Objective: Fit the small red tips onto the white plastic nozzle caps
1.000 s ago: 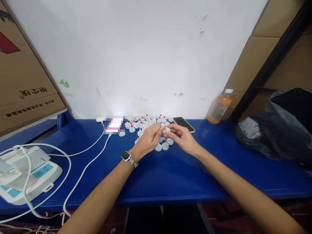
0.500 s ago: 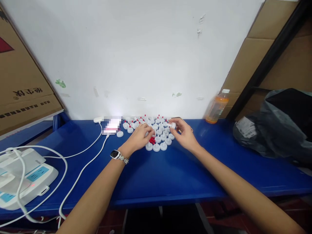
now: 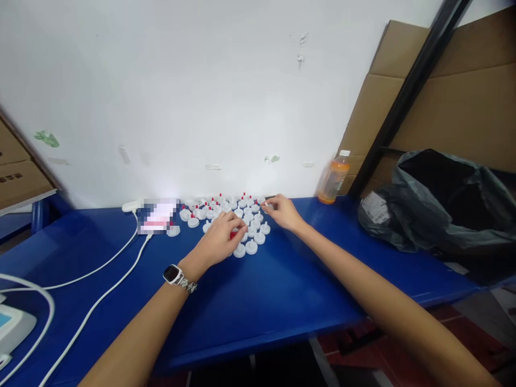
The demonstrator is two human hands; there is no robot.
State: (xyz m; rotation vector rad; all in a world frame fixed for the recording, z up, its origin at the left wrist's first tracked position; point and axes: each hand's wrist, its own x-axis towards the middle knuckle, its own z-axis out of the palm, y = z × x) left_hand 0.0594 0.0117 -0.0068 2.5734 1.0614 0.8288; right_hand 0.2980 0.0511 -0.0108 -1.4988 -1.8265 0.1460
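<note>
Several white round caps (image 3: pixel 246 217), some with red tips, lie clustered on the blue table (image 3: pixel 282 290) by the wall. My left hand (image 3: pixel 217 241), with a watch (image 3: pixel 174 274) on its wrist, rests at the near side of the cluster. Its fingertips pinch at a small pile of red plugs (image 3: pixel 233 235). My right hand (image 3: pixel 285 211) reaches to the far right of the cluster and holds a white cap (image 3: pixel 266 206) at its fingertips, low over the other caps.
An orange drink bottle (image 3: pixel 332 180) stands by the wall at right. Beside it lies a black plastic bag (image 3: pixel 439 204), with cardboard (image 3: pixel 407 91) behind. White cables (image 3: pixel 92 271) run left from a blurred object (image 3: pixel 157 216) toward a white device (image 3: pixel 10 325).
My hands parted. The left went down to the red plugs and the right carried the white cap to the back of the cluster. The view swung right.
</note>
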